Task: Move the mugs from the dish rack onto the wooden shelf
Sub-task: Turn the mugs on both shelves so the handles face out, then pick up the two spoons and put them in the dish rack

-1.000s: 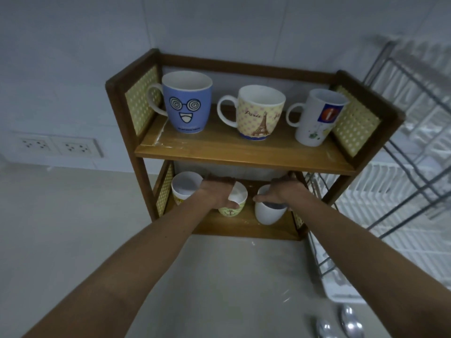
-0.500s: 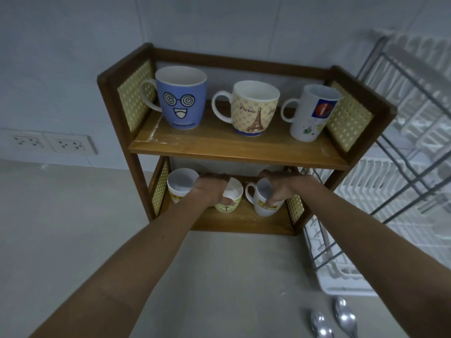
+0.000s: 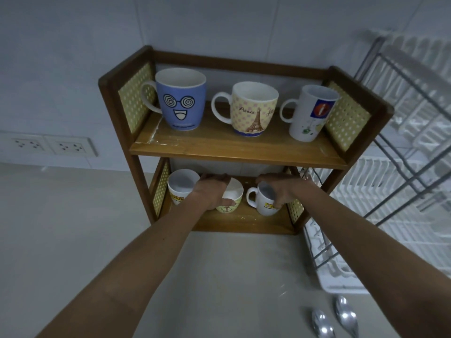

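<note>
The wooden shelf (image 3: pixel 234 154) stands against the wall with two levels. On its top level sit a blue face mug (image 3: pixel 181 100), a yellow Paris mug (image 3: pixel 252 109) and a white mug (image 3: pixel 310 113). On the lower level, my left hand (image 3: pixel 211 191) grips the rim of a green-and-white mug (image 3: pixel 230 206) in the middle. My right hand (image 3: pixel 283 189) holds a white mug (image 3: pixel 262 203) with a yellow label, its handle to the left. Another white mug (image 3: pixel 181 186) stands at the lower left, untouched.
The white dish rack (image 3: pixel 390 191) with metal wires stands right of the shelf, touching its side. Two spoons (image 3: pixel 334 318) lie on the grey counter at the bottom right. Wall sockets (image 3: pixel 48 145) sit to the left.
The right-hand white mug has moved back and right on the lower level, with its handle now turned left. The left hand stays on the middle mug.
</note>
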A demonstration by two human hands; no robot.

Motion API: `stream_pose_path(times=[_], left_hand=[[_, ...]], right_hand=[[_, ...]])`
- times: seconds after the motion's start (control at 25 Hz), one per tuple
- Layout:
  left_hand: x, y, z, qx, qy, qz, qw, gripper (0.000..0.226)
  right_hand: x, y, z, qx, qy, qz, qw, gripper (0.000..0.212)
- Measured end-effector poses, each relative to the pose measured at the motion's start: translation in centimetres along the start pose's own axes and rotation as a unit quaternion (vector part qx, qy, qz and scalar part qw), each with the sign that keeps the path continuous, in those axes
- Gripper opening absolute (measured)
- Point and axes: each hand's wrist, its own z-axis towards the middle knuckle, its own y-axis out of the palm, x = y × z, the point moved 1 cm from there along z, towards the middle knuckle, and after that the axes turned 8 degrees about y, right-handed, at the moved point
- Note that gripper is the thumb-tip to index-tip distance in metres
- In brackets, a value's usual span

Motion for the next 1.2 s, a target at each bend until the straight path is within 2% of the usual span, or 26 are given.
stream_pose_path(times=[0.12, 0.2, 0.32, 0.4, 0.48, 0.52, 0.6, 0.68, 0.76, 0.84, 0.92, 1.04, 1.2], left_hand=[[1.1, 0.7, -1.7, 0.028, 0.004, 0.018, 0.999, 0.084], [2.9, 1.5, -3.6, 0.075, 0.01, -0.023, 0.997, 0.078], [6.8, 3.1, -7.9, 0.181, 0.045, -0.085, 0.979, 0.063], [10.1, 4.2, -10.9, 0.24, 0.078, -0.139, 0.958, 0.052], [13.4, 5.6, -12.8, 0.223, 0.118, -0.181, 0.951, 0.043], [15.5, 6.3, -13.6, 0.206, 0.151, -0.184, 0.949, 0.04], [20.1, 7.5, -14.8, 0.176, 0.218, -0.184, 0.942, 0.035], [23.7, 8.6, -15.5, 0.169, 0.272, -0.184, 0.929, 0.035], [26.3, 9.5, -15.9, 0.116, 0.289, -0.143, 0.939, 0.045], [27.9, 10.5, -16.2, 0.042, 0.266, -0.1, 0.958, 0.049], [29.2, 10.9, -16.0, 0.011, 0.239, -0.052, 0.969, 0.048], [30.2, 10.6, -15.1, 0.019, 0.19, -0.039, 0.981, 0.044], [32.0, 10.0, -14.9, 0.096, 0.119, -0.043, 0.987, 0.031]], right_hand=[[-0.6, 1.5, -1.0, 0.012, 0.036, 0.01, 0.999, 0.105], [-1.6, 3.0, -2.9, 0.094, 0.051, 0.031, 0.994, 0.101], [-3.0, 6.1, -6.8, 0.217, 0.018, 0.14, 0.966, 0.076], [-3.4, 8.7, -11.0, 0.291, -0.005, 0.179, 0.94, 0.052], [-2.9, 11.5, -14.5, 0.363, -0.012, 0.163, 0.917, 0.025], [-2.0, 13.4, -16.3, 0.367, -0.003, 0.156, 0.917, 0.016], [0.4, 17.3, -19.7, 0.319, 0.044, 0.152, 0.934, 0.009], [3.1, 20.5, -22.0, 0.286, 0.109, 0.154, 0.94, 0.012], [5.3, 22.8, -23.5, 0.252, 0.164, 0.149, 0.942, 0.016], [7.1, 24.7, -24.2, 0.222, 0.184, 0.152, 0.945, 0.02], [8.4, 25.9, -24.3, 0.194, 0.178, 0.142, 0.954, 0.023], [10.0, 26.2, -23.8, 0.18, 0.17, 0.175, 0.953, 0.02], [11.6, 25.7, -23.0, 0.164, 0.151, 0.252, 0.942, 0.018]])
